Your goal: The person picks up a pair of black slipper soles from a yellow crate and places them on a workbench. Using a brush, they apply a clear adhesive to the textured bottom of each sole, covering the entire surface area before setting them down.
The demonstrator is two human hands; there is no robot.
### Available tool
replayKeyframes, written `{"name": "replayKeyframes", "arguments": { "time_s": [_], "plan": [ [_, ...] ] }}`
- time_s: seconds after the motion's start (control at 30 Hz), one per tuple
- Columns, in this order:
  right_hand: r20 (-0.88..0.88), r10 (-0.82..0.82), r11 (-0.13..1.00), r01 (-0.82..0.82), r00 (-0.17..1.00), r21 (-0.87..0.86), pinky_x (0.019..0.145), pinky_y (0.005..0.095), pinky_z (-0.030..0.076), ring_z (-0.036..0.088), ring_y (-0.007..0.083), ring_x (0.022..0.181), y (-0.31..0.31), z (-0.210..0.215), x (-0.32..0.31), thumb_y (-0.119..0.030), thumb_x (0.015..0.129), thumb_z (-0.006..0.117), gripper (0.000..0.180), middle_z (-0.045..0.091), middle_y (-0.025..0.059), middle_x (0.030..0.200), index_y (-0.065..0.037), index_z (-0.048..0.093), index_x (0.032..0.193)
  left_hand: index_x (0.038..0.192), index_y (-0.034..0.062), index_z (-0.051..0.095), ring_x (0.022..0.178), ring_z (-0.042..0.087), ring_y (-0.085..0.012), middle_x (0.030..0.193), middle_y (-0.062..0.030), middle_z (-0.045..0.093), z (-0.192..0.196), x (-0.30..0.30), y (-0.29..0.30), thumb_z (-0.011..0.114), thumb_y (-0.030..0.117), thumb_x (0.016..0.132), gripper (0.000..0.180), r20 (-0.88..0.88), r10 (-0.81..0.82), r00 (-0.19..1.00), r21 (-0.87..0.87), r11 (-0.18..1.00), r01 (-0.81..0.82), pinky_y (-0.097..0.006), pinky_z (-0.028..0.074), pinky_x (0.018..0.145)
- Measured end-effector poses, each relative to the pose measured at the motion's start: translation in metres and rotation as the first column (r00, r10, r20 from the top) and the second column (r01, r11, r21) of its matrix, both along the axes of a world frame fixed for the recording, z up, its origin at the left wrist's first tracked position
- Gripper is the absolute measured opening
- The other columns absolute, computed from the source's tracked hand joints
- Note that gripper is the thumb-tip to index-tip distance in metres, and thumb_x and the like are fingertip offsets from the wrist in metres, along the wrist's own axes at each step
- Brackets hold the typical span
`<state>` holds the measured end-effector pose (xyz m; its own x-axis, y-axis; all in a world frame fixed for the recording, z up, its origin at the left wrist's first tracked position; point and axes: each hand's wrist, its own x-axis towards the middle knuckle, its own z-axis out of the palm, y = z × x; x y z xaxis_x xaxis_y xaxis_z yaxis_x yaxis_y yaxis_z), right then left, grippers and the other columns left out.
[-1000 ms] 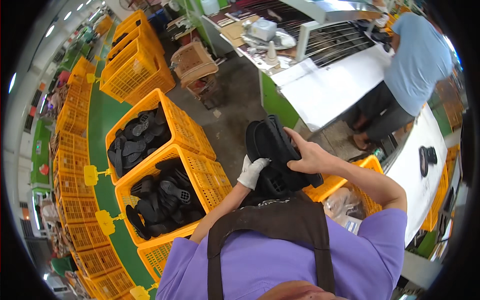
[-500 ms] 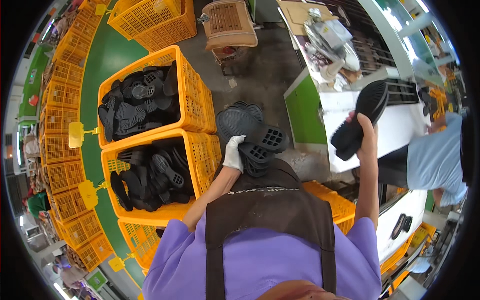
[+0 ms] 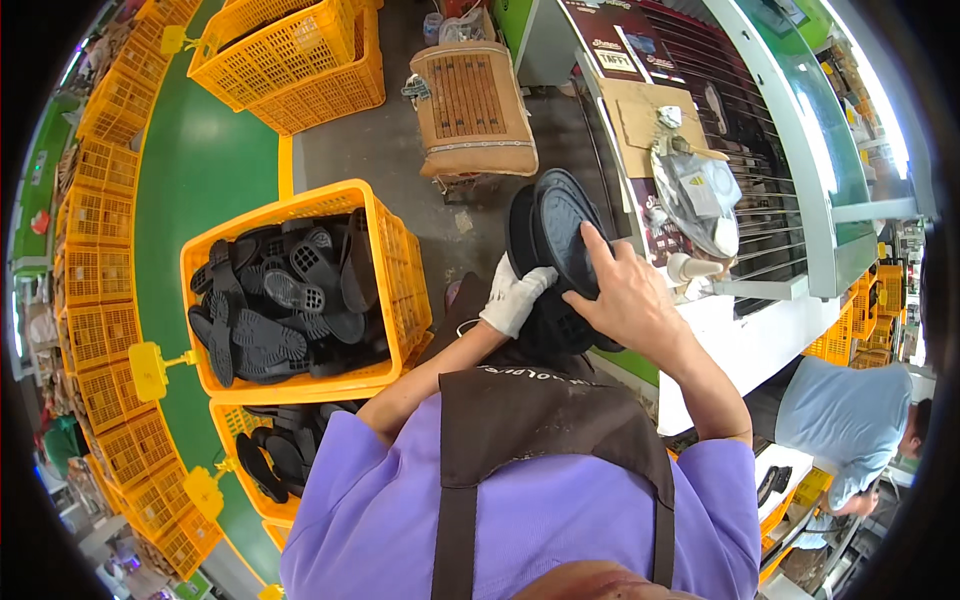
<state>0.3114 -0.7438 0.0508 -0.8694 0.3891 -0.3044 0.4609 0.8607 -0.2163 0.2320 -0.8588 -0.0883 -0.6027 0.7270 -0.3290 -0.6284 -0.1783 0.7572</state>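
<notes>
While yellow plastic crates (image 3: 95, 270) line the far left, smooth green flooring (image 3: 225, 170) separates them from a larger lattice-walled crate (image 3: 402, 270), heaped with black soles (image 3: 270, 335), some ribbed, some pitted with gridded hollows. Next, the left hand (image 3: 516, 298), in a pale, creased glove, has its fingers closed around a stack of dark soles (image 3: 525, 240), held tilted beyond the brown apron (image 3: 550, 420). Against the stack's rounded, matt front face lie the bare right hand's (image 3: 640, 295) forefinger and thumb; whether they grip it, I cannot tell. Farther right stands a rack (image 3: 822, 240) of thin metal rods. As for edges, grey floor (image 3: 480, 210) gives room between the crate's rounded rim and the white-topped bench (image 3: 690, 400); the stack sits well apart from that rim.
</notes>
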Motion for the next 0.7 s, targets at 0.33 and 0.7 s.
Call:
{"name": "replayKeyframes", "arguments": {
  "time_s": [0.33,0.7],
  "plan": [
    [0.049,-0.134,0.965,0.142,0.990,-0.219,0.084,0.0472,0.044,0.057,0.0459,0.093,0.091,-0.005,-0.069,-0.010,0.069,0.056,0.063,0.059,0.0319,0.099,-0.001,0.038,0.128,0.112,-0.0009,0.055,0.089,0.060,-0.0173,0.101,-0.0076,0.062,-0.034,-0.071,0.069,0.063,0.004,0.075,0.038,0.239,-0.150,0.959,-0.023,0.987,0.159,-0.030,0.049,0.081],
    [0.097,-0.109,0.967,0.128,0.989,-0.221,0.084,0.0453,0.046,0.060,0.0448,0.090,0.213,0.019,-0.145,-0.028,0.077,0.059,0.071,0.060,0.0323,0.093,0.003,0.031,0.134,0.120,0.0023,0.051,0.096,0.058,-0.0166,0.108,-0.0070,0.060,-0.022,-0.152,0.206,0.055,0.004,0.079,0.042,0.186,-0.149,0.971,0.099,0.986,0.133,-0.030,0.049,0.084]
  ]
}}
